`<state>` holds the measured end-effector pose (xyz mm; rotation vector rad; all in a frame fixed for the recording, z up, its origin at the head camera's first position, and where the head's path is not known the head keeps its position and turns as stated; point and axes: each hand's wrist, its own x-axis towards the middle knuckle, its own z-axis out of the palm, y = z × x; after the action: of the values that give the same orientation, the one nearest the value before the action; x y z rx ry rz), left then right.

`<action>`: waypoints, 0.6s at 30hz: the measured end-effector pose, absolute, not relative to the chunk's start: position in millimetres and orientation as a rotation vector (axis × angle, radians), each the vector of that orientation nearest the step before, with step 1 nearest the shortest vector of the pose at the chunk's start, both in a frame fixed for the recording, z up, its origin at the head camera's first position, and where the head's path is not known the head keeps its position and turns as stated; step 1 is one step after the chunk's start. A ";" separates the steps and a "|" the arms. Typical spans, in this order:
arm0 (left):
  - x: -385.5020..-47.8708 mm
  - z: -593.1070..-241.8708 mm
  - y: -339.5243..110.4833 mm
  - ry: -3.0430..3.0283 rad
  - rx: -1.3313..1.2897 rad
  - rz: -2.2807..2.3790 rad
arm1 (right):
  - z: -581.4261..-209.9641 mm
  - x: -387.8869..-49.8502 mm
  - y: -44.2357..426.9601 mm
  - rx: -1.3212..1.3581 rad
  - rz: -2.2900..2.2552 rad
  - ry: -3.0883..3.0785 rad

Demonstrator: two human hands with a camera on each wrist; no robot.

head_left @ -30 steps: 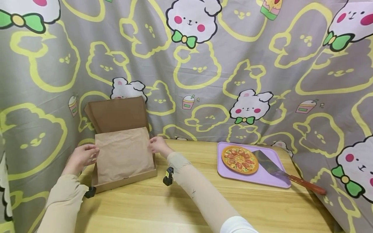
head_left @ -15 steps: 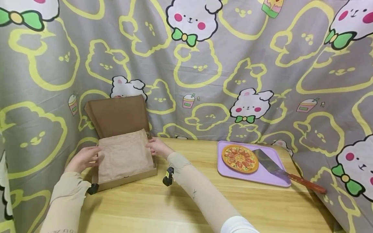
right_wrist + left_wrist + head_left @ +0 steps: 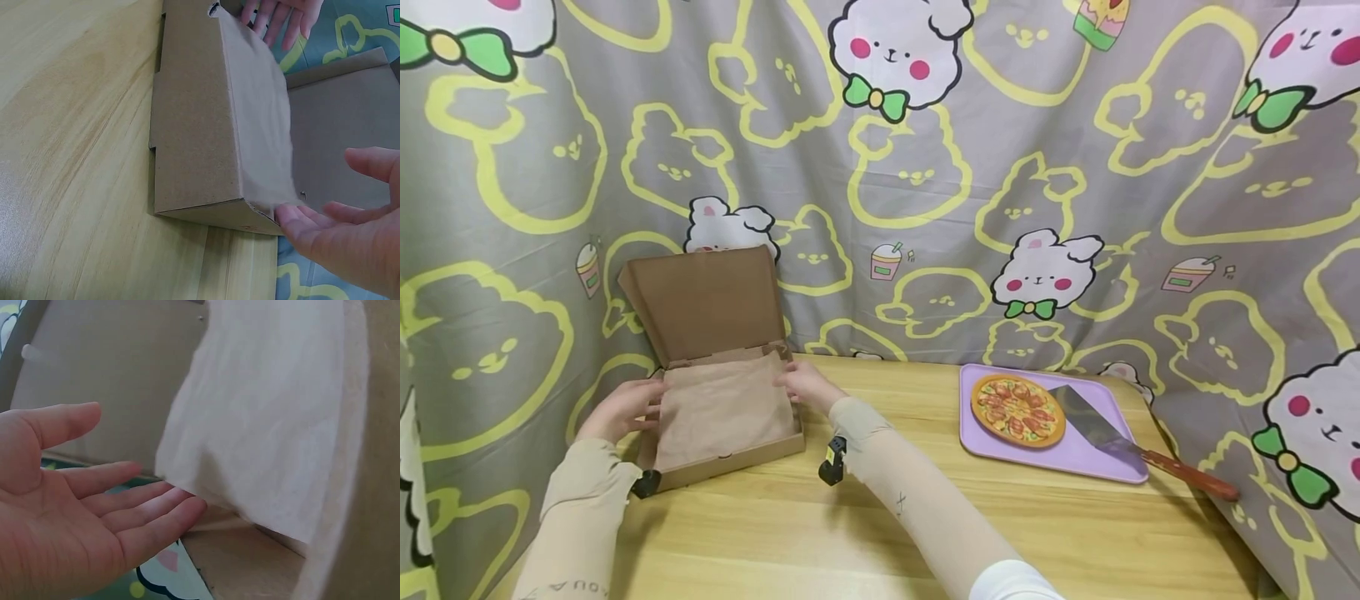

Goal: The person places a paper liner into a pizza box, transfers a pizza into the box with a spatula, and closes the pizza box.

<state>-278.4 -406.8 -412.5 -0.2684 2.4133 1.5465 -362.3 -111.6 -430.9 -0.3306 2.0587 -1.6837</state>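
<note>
A sheet of brown paper (image 3: 726, 408) lies in the cardboard pizza box (image 3: 730, 460), whose lid (image 3: 707, 304) stands raised at the back. My left hand (image 3: 623, 408) is at the box's left side. In the left wrist view its fingers (image 3: 150, 519) are straight, tips by the paper's edge, thumb apart. My right hand (image 3: 808, 385) is at the right side. In the right wrist view its fingertips (image 3: 290, 215) reach the box's rim beside the paper, with the thumb held away; whether they touch the paper is hard to tell.
To the right on the wooden table (image 3: 880, 533) lies a lilac tray (image 3: 977, 442). It carries a pizza (image 3: 1017, 411) and a metal pizza server (image 3: 1093, 421), whose wooden handle sticks out past the tray. A patterned curtain (image 3: 925, 200) hangs behind.
The paper has come down from a raised tilt into the box, uncovering the box's back edge. Both hands have let go of its sides; the left has shifted slightly right.
</note>
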 end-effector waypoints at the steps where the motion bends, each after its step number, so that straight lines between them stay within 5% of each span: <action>1: -278.3 -413.1 -406.3 2.422 -0.262 1.541 | -430.9 -361.9 -111.5 -0.339 -1.685 2.052; 18: -277.1 -398.0 -399.1 2.487 -0.233 1.469 | -428.5 -358.2 -111.7 -0.397 -1.641 2.111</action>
<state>-277.1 -399.1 -398.0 -0.2332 2.4869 1.4690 -358.2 -111.7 -428.5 -0.3967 2.1113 -1.6409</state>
